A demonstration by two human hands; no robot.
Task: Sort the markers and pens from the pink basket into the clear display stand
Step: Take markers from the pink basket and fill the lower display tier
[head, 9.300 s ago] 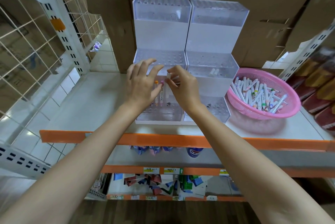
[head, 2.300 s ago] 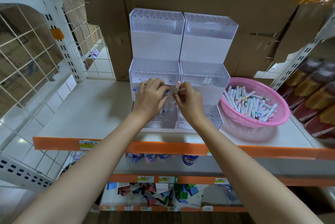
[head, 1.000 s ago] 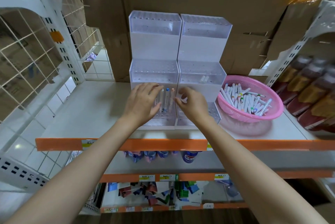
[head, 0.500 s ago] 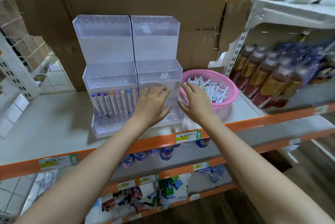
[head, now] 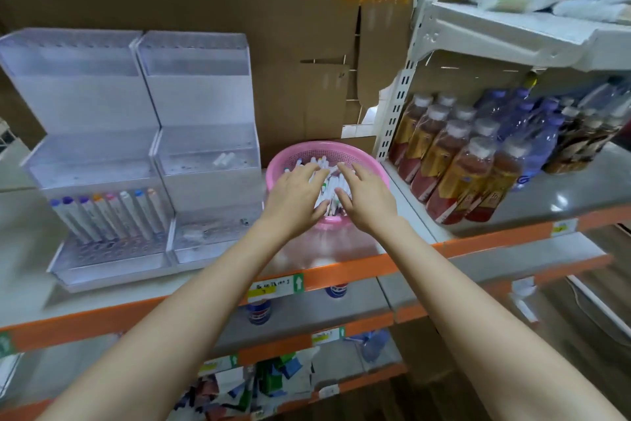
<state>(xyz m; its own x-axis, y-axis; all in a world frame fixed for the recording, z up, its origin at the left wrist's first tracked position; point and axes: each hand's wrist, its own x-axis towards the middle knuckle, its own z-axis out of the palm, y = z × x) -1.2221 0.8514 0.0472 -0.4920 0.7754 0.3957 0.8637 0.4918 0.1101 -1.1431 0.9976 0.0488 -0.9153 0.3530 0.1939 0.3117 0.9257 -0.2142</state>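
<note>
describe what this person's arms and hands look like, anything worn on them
The left hand and right hand are bare, with no gloves. No ring, watch or bracelet shows. The forearms are uncovered to the frame's edge; no sleeve is in view.

Markers (head: 112, 216) stand upright in the clear stand (head: 201, 103); more fill the pink basket (head: 341, 147)

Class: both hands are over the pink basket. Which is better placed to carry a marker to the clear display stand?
Probably the left hand: over the pink basket, it is nearer the clear display stand than the right hand.
</note>
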